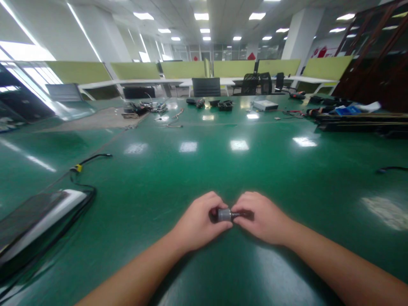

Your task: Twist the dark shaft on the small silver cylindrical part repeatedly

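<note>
Low in the middle of the head view, both hands meet over the green tabletop [210, 165]. Between them lies a small grey metal cylinder [224, 215] with a thinner dark shaft on its right end; its exact kind I cannot make out. My left hand [204, 221] pinches the cylinder's body between thumb and fingers. My right hand [259, 216] is closed on the thin shaft, which it partly hides. The piece lies level, its long side running from one hand to the other.
A flat device with a white edge [75, 196] and a black cable [92, 193] lie at left. Electronic parts [140, 108] and a silver box [265, 105] sit along the far side. Dark panels [360, 122] are piled at far right, with another cable end [382, 171] nearer.
</note>
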`<state>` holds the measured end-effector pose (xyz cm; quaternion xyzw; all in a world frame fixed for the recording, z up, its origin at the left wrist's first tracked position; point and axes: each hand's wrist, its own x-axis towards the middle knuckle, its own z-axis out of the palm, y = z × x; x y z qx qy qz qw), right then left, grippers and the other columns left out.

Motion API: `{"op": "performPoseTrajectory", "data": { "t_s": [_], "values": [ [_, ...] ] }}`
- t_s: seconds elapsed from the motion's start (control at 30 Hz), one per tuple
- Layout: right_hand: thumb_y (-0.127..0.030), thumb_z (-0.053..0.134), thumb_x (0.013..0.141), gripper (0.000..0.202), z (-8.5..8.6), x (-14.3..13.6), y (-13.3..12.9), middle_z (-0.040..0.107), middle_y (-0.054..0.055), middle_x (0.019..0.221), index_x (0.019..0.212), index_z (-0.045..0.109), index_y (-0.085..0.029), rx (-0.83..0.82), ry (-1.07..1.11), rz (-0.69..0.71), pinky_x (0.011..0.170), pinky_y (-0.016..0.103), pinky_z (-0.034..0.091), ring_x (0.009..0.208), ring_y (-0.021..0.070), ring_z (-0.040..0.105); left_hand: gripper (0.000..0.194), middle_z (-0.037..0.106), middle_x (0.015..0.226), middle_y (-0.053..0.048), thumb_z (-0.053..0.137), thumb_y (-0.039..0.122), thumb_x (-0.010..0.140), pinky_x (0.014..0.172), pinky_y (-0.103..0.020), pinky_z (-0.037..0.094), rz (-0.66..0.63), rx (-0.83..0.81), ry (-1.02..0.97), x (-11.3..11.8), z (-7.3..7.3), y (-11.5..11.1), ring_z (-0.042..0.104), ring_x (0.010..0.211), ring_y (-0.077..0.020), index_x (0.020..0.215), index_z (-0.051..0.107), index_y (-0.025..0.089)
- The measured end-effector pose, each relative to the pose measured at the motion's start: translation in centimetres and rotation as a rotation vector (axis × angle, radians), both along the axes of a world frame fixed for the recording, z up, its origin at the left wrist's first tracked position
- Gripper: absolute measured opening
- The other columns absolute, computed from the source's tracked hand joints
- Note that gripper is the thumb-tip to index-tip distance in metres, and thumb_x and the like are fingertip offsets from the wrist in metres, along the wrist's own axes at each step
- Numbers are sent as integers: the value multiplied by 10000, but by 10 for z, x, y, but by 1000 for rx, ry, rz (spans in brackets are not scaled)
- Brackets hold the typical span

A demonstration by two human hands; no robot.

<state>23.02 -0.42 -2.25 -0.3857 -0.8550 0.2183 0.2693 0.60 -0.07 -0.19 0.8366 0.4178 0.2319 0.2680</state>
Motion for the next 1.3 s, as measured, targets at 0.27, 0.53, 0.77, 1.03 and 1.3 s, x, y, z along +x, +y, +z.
{"op": "performPoseTrajectory", "data": {
  "t_s": [0.27, 0.53, 0.77, 1.03, 1.3],
  "values": [
    [-176, 724, 847, 90, 0, 1, 1, 700, 12, 861, 927, 722, -216, 14, 1, 9, 771, 331, 409, 840, 181, 601, 189, 632, 868, -21, 811, 252, 760, 705, -281, 412, 8, 9, 17, 0, 1, -1, 569, 799, -183, 890, 690, 188],
    [-182, 722, 848, 73, 2, 2, 1, 694, 12, 839, 915, 725, -210, 3, 5, 11, 756, 323, 415, 823, 177, 597, 188, 634, 861, -17, 805, 276, 765, 696, -278, 412, 19, 2, 27, 0, 2, 0, 567, 787, -178, 888, 692, 191],
    [-180, 718, 848, 64, 3, 3, 0, 693, 13, 839, 907, 723, -207, -2, 19, 16, 761, 321, 414, 815, 175, 597, 196, 631, 869, -22, 813, 270, 764, 699, -280, 407, 20, -5, 32, 0, 3, -1, 567, 796, -182, 893, 693, 184],
    [-181, 715, 836, 74, 3, 7, 2, 703, 19, 841, 901, 724, -214, -28, 28, 25, 790, 343, 422, 828, 189, 613, 228, 656, 905, -34, 802, 359, 802, 728, -296, 433, 5, -2, 54, -1, 3, 0, 596, 842, -202, 926, 702, 197],
    [-171, 712, 828, 56, 3, 9, 2, 696, 13, 825, 872, 711, -205, -24, 24, 5, 784, 341, 406, 814, 182, 607, 245, 685, 956, -27, 835, 340, 784, 848, -357, 411, 28, 47, 107, -1, 4, -1, 614, 943, -243, 946, 702, 214]
  ]
}}
